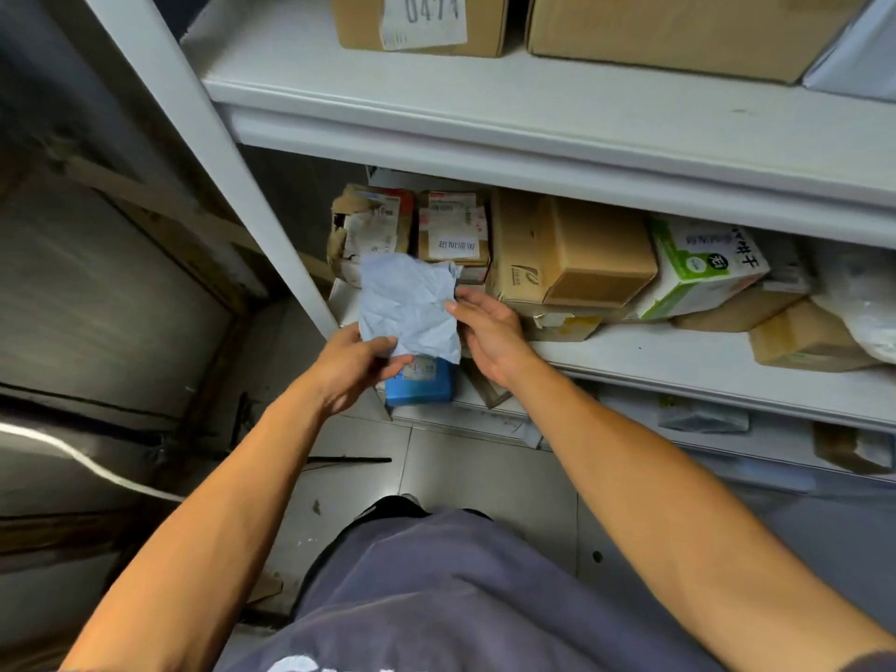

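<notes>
While both arms reach toward the left end of the middle shelf (679, 375), the hands hold a crumpled pale-blue mailing bag (409, 303) between them, upright and just in front of the parcels stacked there. The left hand (354, 366) has the bag's lower corner at 7 o'clock, its grip pinching the plastic with the thumb on the near face and the fingers behind. The right hand (487, 332) takes the edge at 3 o'clock; its grip is closed on the bag too, thumb tip on the front and the fingers tucked behind (the bag hides them). At 6 o'clock of the bag, a blue parcel (422, 390) with a white label lies lower down, partly covered by the bag and the left hand. At 12 o'clock, behind the bag, stand two labelled boxes (453, 225). Along the shelf at 3 o'clock lie plain brown boxes (596, 254), then a green-and-white carton (698, 269). On the shelf above sits a box (422, 21) whose label reads 0471.
</notes>
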